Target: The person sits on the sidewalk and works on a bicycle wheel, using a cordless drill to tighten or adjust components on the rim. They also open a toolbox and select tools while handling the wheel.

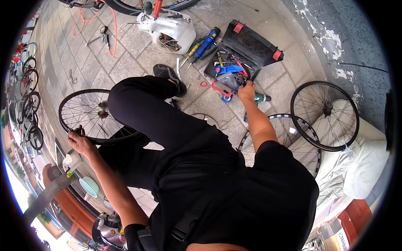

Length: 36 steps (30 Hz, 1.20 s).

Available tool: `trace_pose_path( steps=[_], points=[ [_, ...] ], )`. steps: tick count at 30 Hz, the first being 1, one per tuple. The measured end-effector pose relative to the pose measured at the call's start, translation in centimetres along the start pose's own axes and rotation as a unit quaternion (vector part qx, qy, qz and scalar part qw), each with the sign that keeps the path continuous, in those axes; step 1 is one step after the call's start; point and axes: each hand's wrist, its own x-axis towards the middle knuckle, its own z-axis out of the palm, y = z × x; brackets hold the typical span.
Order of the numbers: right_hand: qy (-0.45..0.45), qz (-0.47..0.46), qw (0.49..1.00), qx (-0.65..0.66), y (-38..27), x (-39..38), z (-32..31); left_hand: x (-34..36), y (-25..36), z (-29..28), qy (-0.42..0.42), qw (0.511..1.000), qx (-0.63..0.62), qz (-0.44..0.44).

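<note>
Left hand (82,144): fingers curled closed around the rim of the black wheel, thumb side toward the rim.
Black wheel (103,113): person's left, beside the bent leg (142,98); the leg hides part of the rim.
Wheel handling: a light hold on the rim looks enough; avoid pressing on the spokes, and let the ground take the weight if it rests there (contact not clear).
Right hand (247,90): at the near right corner of the open toolbox, arm stretched forward; fingers bent and partly hidden, so cannot tell how far open or whether anything is held.
Toolbox (256,41): black, lid tipped back, tools piled loosely inside.
Picking: best to look first, then pinch one handle and lift straight up; the red-handled pliers (243,70) and blue tool (229,69) lie close together and could snag.
Hazards near right wrist: red C-shaped tool (219,89), blue tape roll (226,98) and green drill (261,98) on the paving (140,39); lift the forearm clear when drawing back.
Spare wheel (328,109): to the right, overlapping another rim; swing the elbow wide of its spokes.
Balance: long reach both ways; shift the body toward the box rather than tug the wheel along.
</note>
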Motion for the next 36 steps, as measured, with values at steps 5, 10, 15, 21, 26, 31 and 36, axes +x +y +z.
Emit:
trace_pose_path(
  steps=[5, 10, 15, 21, 26, 31, 36],
  points=[
    [0.077, 0.060, 0.990, 0.104, 3.2, -0.2, 0.6, 0.3, 0.9, 1.4, -0.007, 0.999, 0.046, 0.012],
    [-0.022, 0.098, 0.994, -0.052, 6.1, 0.8, -3.3, 0.4, 2.0, 2.0, -0.009, 0.998, 0.053, 0.023],
    [-0.244, 0.261, 0.928, -0.103, 16.2, 3.0, 0.8, 0.0, 2.5, 2.6, 0.003, 0.997, 0.075, 0.006],
    [-0.179, 0.222, 0.958, -0.010, 15.3, -1.1, 3.9, 0.1, 3.5, 2.8, 0.021, 0.989, 0.143, -0.009],
    [-0.118, 0.264, 0.956, 0.049, 12.2, -3.9, 0.7, 0.4, 2.8, 2.0, 0.082, 0.891, 0.432, 0.110],
    [-0.117, 0.168, 0.946, 0.251, 12.6, -8.7, -5.1, 1.0, -0.4, 0.9, 0.101, 0.900, 0.401, 0.137],
    [-0.217, -0.030, 0.890, 0.401, 5.2, -15.0, -13.5, -1.4, 2.1, 1.2, 0.082, 0.903, 0.285, 0.310]
  ],
)
